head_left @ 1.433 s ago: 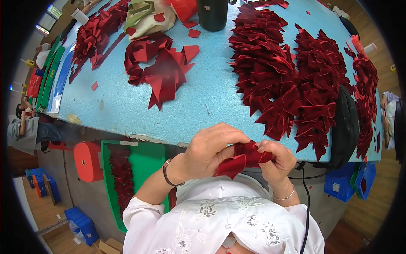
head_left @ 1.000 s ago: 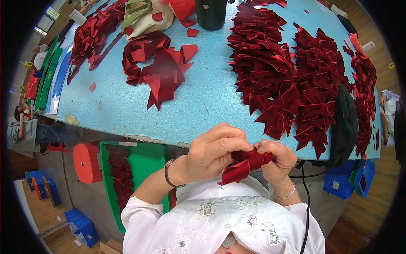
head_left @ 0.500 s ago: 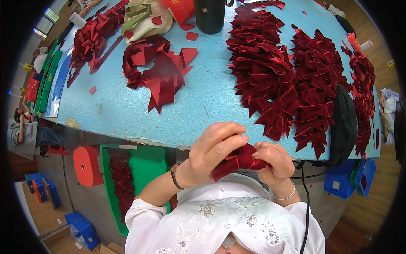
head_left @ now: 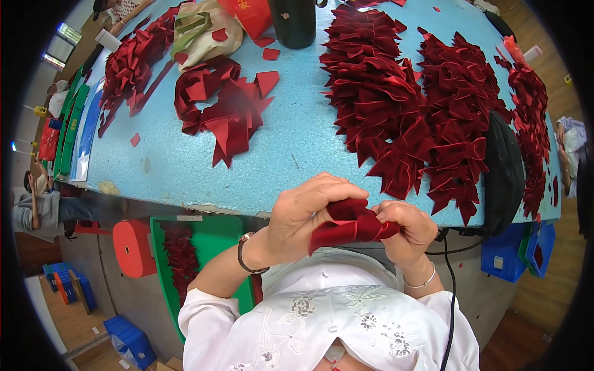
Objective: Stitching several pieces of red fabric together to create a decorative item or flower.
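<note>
Just below the near edge of the tabletop (head_left: 185, 167), in the head view, both hands meet in front of the person's chest around a piece of dark red ribbon (head_left: 346, 227). The left hand (head_left: 306, 213) curls over the ribbon from above, thumb and fingers pinching its folded upper part. The right hand (head_left: 405, 232) is closed on the ribbon's other end, fingers bent inward against it. The two hands sit just beside each other, with the ribbon bunched between them and one flat tail poking out under the left hand.

Beyond the hands, on the blue tabletop, lies a broad heap of finished red bows (head_left: 408, 105), spreading up and to the right. Up and to the left of the hands lies a loose pile of cut ribbon pieces (head_left: 226, 111). Farther back stands a dark bottle (head_left: 294, 21), with a beige bag (head_left: 204, 31) to its left. Right of the hands, a black bag (head_left: 504, 173) rests at the tabletop's edge. Below and left of the hands, on the floor, stand a green crate (head_left: 213, 241) and an orange stool (head_left: 133, 247).
</note>
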The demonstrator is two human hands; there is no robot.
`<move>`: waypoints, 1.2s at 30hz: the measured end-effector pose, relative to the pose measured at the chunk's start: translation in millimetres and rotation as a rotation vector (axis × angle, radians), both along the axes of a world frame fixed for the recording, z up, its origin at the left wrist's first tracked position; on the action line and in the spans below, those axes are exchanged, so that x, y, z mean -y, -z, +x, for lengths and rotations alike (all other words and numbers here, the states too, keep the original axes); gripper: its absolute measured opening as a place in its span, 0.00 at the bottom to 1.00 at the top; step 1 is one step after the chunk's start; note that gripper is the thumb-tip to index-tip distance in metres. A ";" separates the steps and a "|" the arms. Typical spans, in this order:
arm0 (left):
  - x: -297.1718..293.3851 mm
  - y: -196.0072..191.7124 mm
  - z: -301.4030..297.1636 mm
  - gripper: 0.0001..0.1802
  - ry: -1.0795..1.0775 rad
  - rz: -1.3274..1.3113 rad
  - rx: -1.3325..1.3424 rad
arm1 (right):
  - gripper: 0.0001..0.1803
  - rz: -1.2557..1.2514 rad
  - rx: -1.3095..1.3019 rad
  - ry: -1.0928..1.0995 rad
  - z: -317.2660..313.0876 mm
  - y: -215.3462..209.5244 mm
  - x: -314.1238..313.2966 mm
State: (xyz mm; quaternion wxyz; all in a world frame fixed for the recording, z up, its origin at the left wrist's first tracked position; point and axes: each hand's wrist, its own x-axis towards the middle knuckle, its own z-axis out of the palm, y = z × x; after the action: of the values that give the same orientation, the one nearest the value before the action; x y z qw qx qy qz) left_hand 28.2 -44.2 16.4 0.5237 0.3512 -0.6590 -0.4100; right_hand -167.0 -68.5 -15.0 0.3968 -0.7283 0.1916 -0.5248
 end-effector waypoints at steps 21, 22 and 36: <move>63.3 -62.0 -3.2 0.13 0.554 0.328 0.767 | 0.13 -0.758 -0.544 -0.077 -18.1 -31.5 14.4; 63.8 -62.6 -7.3 0.12 0.550 0.280 0.835 | 0.15 -0.747 -0.552 -0.088 -18.4 -29.3 13.6; 16.0 -16.0 -25.0 0.08 0.040 0.330 0.276 | 0.17 -0.349 -0.259 0.045 -34.3 -9.1 12.8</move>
State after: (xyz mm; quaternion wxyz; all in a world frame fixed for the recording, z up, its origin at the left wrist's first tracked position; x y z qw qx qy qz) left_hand 3.1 -60.2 32.5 0.3556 0.4718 -0.6553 -0.4707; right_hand -201.4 -81.3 -5.9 0.2250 -0.8427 0.1636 -0.4610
